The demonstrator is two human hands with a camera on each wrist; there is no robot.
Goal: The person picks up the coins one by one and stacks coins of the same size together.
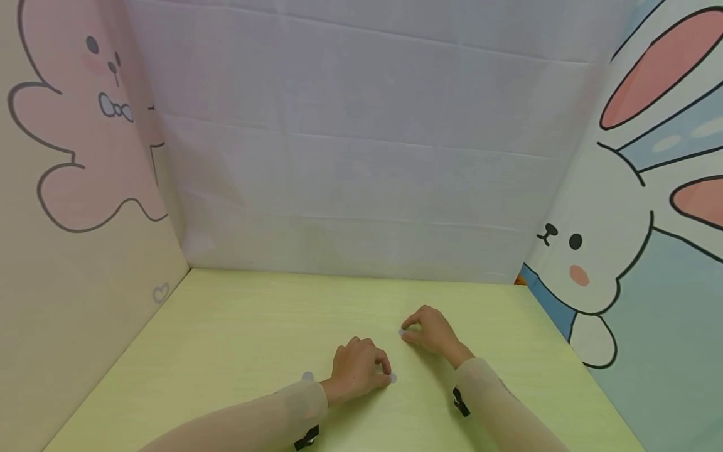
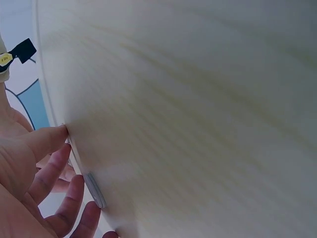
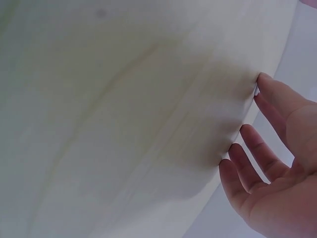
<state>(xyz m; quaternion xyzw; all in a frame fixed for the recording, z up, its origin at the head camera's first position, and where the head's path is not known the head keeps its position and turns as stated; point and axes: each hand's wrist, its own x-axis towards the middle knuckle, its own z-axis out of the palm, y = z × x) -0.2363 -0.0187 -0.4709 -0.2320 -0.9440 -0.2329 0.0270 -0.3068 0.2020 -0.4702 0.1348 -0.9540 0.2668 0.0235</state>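
My left hand (image 1: pixel 357 369) is low over the pale yellow table (image 1: pixel 248 314), thumb and index finger pinching a small whitish disc (image 1: pixel 393 378). Farther back and to the right, my right hand (image 1: pixel 432 331) pinches a similar small disc (image 1: pixel 401 331) by its edge. A small grey piece (image 1: pixel 307 376), round in outline, lies left of my left wrist. In the left wrist view a flat, rounded grey piece (image 2: pixel 94 190), seemingly layered, lies near the lower fingers of the left hand. In the right wrist view, the fingertips of the right hand (image 3: pixel 277 158) touch or nearly touch the table; its disc is barely visible.
A white sheet (image 1: pixel 361 150) stands along the table's back edge. Side panels with a pink cartoon animal (image 1: pixel 96 144) on the left and a cartoon rabbit (image 1: pixel 593 251) on the right enclose the table. Both sleeves carry a black strap.
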